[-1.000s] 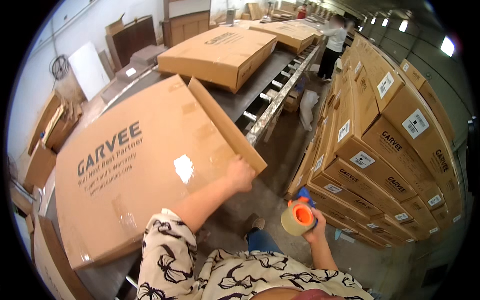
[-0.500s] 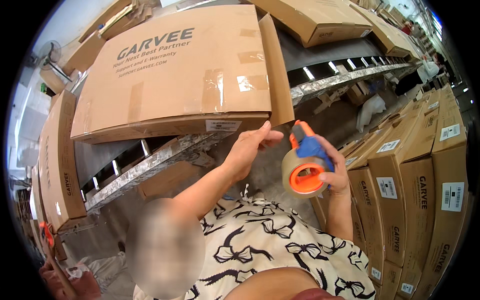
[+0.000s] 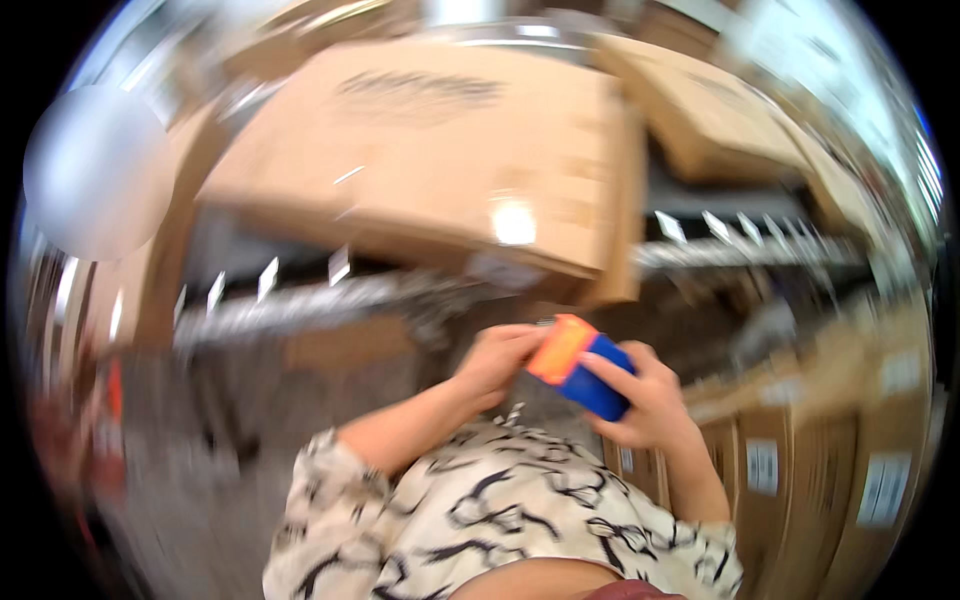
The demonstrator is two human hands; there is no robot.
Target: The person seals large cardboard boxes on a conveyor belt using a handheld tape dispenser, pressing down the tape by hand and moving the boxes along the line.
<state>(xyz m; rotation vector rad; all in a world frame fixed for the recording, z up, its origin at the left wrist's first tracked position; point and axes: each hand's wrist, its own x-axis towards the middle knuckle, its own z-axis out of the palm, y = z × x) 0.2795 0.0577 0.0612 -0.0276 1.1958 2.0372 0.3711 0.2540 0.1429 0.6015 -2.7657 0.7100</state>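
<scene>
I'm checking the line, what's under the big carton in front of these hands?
The big carton lies on a conveyor; shiny rollers and a metal rail show along its near side. The rest underneath is covered.

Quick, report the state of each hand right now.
Left hand: half-curled at the front of the tape dispenser; blur hides whether it grips anything.
Right hand: closed, holding the tape dispenser.

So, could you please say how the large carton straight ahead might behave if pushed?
The large carton lies broad and flat, so it probably won't tip. Shiny rollers show below its near edge, so it may slide. The thin flap jutting at its right end might bend.
</scene>
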